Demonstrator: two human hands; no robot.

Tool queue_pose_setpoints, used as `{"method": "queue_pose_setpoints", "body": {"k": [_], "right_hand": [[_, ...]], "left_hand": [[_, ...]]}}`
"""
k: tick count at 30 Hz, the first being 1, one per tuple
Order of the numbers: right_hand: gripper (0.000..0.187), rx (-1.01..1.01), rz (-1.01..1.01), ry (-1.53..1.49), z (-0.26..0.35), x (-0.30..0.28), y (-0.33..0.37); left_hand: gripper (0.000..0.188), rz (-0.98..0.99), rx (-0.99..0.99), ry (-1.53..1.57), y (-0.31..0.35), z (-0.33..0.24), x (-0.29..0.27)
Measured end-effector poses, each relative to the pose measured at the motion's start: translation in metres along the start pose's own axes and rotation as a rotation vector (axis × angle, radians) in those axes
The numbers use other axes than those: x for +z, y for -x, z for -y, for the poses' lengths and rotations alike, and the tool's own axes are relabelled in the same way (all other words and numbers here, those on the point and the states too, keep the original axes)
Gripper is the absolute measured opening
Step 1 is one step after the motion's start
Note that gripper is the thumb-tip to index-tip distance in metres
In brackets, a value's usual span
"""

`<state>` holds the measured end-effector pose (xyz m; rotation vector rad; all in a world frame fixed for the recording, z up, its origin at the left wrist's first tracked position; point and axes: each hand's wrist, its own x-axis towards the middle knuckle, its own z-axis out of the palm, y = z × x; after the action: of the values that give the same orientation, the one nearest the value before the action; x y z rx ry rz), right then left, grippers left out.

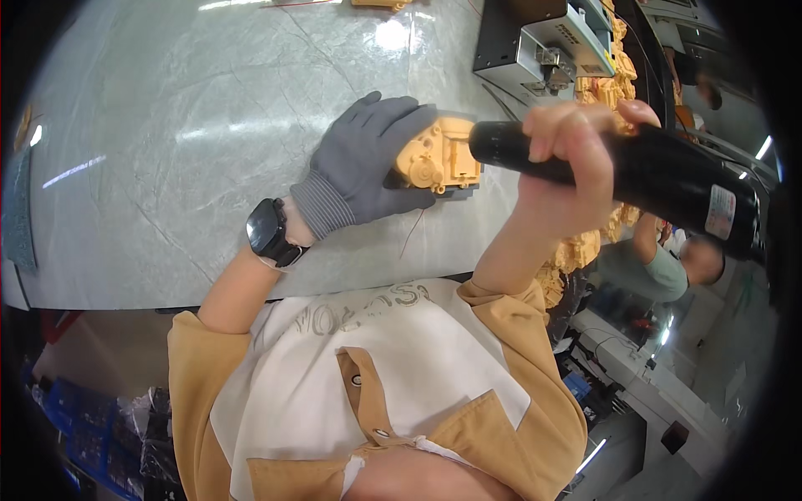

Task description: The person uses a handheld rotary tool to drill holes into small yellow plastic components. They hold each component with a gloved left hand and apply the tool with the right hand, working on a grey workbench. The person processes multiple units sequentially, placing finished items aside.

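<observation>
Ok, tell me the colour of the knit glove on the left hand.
Grey knit glove, best seen in the head view.

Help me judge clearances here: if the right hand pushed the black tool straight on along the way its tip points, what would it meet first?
The right hand aims the black tool leftward; its tip already seems to touch the yellow plastic part held by the gloved left hand. Depth is unclear.
</observation>
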<state>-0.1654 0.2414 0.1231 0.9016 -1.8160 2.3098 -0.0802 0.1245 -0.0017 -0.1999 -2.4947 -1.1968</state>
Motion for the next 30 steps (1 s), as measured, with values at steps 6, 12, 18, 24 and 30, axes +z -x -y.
{"method": "queue_pose_setpoints", "body": {"k": [6,12,18,24,30], "right_hand": [[0.042,0.072,0.025,0.013,-0.01,0.009,-0.003],[0.043,0.081,0.058,0.086,-0.015,0.008,-0.004],[0.041,0.094,0.009,-0.031,-0.02,0.012,-0.007],[0.041,0.086,0.03,-0.054,-0.023,0.013,-0.008],[0.04,0.103,0.117,0.111,-0.021,0.012,-0.006]], "left_hand": [[0.085,0.009,-0.036,0.031,0.003,0.001,-0.002],[0.076,-0.048,-0.004,-0.004,0.003,0.003,0.001],[0.083,0.01,-0.034,0.026,0.003,0.002,-0.002],[0.084,0.021,-0.032,0.023,0.003,0.002,-0.003],[0.084,0.026,-0.032,0.036,0.001,0.002,-0.005]]}}
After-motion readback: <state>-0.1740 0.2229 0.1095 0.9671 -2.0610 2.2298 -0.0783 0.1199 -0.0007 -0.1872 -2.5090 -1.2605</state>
